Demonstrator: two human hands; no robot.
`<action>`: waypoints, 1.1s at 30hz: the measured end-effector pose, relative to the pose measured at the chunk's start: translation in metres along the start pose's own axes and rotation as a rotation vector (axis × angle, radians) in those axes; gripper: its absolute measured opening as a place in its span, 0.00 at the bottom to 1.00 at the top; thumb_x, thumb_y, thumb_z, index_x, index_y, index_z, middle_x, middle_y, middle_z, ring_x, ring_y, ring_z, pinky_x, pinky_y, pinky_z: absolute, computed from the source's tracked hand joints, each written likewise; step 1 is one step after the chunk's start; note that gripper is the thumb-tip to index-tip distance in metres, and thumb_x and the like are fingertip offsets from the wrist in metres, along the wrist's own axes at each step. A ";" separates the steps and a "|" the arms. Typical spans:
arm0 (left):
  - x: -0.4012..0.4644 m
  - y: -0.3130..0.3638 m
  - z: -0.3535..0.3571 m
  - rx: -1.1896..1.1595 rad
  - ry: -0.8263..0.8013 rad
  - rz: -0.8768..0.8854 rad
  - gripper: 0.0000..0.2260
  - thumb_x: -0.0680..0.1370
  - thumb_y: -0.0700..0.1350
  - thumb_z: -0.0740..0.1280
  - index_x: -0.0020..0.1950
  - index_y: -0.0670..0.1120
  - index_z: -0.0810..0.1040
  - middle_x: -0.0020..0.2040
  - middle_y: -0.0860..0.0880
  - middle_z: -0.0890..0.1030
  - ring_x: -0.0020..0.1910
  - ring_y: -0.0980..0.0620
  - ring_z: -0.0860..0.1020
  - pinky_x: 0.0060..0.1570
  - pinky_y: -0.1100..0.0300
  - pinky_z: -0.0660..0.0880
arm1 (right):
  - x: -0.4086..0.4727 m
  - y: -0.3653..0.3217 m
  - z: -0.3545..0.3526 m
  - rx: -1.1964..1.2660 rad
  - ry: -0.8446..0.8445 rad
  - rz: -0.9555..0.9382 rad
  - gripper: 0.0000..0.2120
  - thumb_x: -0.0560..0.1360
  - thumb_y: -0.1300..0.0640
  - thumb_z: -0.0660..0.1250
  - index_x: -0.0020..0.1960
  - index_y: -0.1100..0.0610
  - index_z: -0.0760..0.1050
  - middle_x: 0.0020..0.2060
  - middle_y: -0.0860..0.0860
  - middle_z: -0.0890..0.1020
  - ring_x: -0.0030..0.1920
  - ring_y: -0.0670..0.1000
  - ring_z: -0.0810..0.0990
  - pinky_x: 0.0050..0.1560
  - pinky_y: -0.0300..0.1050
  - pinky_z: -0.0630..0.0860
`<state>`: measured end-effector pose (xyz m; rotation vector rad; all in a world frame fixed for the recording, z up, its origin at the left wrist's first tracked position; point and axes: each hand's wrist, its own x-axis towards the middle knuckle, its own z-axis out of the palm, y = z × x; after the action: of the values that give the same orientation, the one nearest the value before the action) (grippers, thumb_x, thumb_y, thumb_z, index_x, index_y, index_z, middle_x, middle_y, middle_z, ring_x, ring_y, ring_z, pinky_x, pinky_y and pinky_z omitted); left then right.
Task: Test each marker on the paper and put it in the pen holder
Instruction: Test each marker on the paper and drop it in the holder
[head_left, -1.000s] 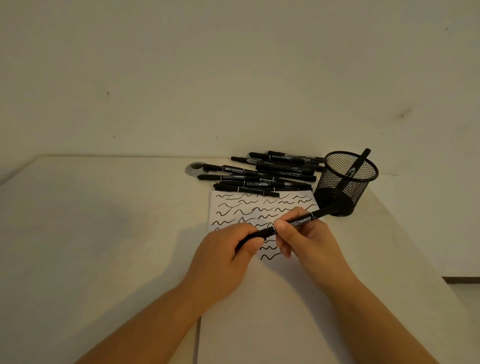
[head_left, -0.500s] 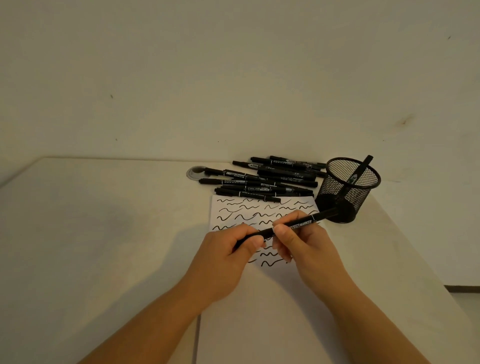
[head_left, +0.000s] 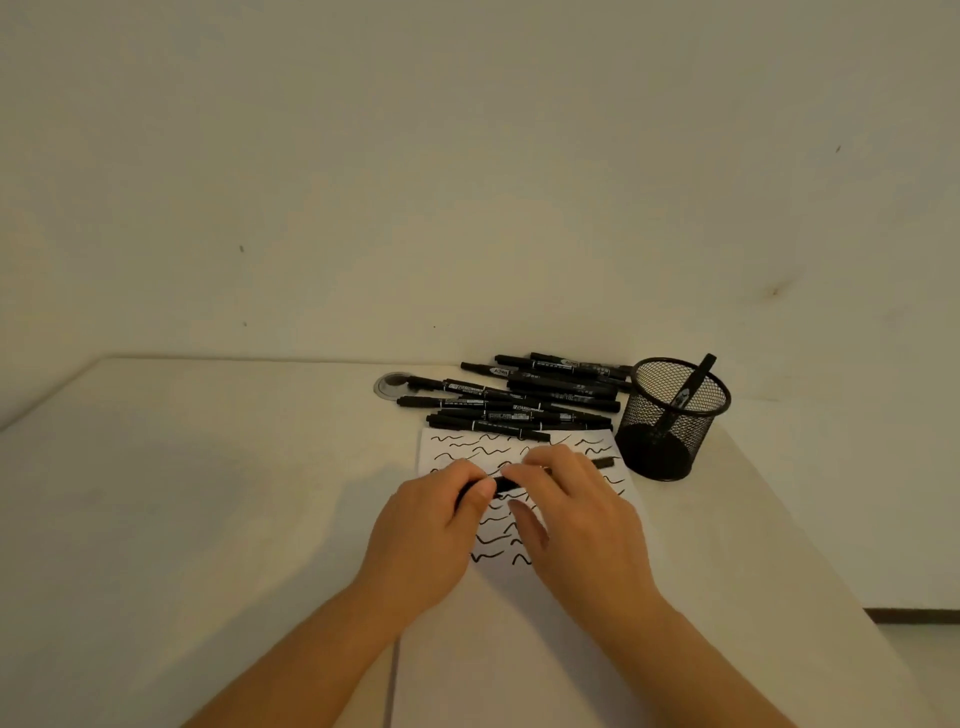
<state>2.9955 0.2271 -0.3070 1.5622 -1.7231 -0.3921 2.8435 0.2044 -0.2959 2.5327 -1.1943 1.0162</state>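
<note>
Two hands meet over a sheet of white paper that lies on a pale table. The left hand curls its fingers and thumb round one end of a black marker. The right hand pinches the same marker a little further along, with its other fingers bent over the top. The marker lies almost flat, just above the paper, and its far end sticks out past the right hand toward the pen holder. The paper has many wavy black lines drawn on it, row after row. The hands hide some of them. The pen holder is a round black cup made of wire mesh. It stands on the table just beside the far right corner of the paper. One marker in the holder leans against its rim, with its top poking out. Behind the paper lies a pile of black markers, all on their sides, some on top of others. The nearest one touches the far edge of the paper. At the left end of the pile there is a small round grey cap set into the table, and the tip of one marker lies over it. A plain pale wall stands behind the table.
</note>
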 end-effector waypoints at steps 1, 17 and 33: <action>0.002 0.004 -0.001 0.033 -0.015 0.034 0.08 0.79 0.51 0.57 0.43 0.55 0.72 0.30 0.56 0.74 0.31 0.57 0.73 0.32 0.63 0.68 | 0.003 0.002 -0.001 -0.039 -0.009 -0.044 0.12 0.64 0.58 0.76 0.46 0.56 0.80 0.40 0.50 0.81 0.35 0.49 0.79 0.25 0.38 0.74; 0.165 -0.003 -0.010 0.421 -0.094 -0.008 0.15 0.81 0.50 0.50 0.56 0.48 0.74 0.49 0.48 0.80 0.44 0.50 0.76 0.46 0.54 0.73 | 0.081 0.113 -0.085 0.264 0.264 0.449 0.10 0.77 0.56 0.61 0.58 0.52 0.70 0.46 0.51 0.78 0.44 0.49 0.76 0.38 0.38 0.69; 0.216 -0.060 0.039 0.745 -0.321 0.005 0.14 0.80 0.47 0.55 0.65 0.51 0.70 0.60 0.48 0.75 0.57 0.49 0.72 0.53 0.54 0.72 | 0.067 0.149 -0.031 0.116 0.003 0.442 0.19 0.76 0.56 0.61 0.65 0.47 0.62 0.42 0.46 0.77 0.41 0.51 0.76 0.39 0.42 0.71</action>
<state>3.0198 0.0004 -0.3028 2.0898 -2.2820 0.0277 2.7485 0.0767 -0.2494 2.3973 -1.7947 1.2068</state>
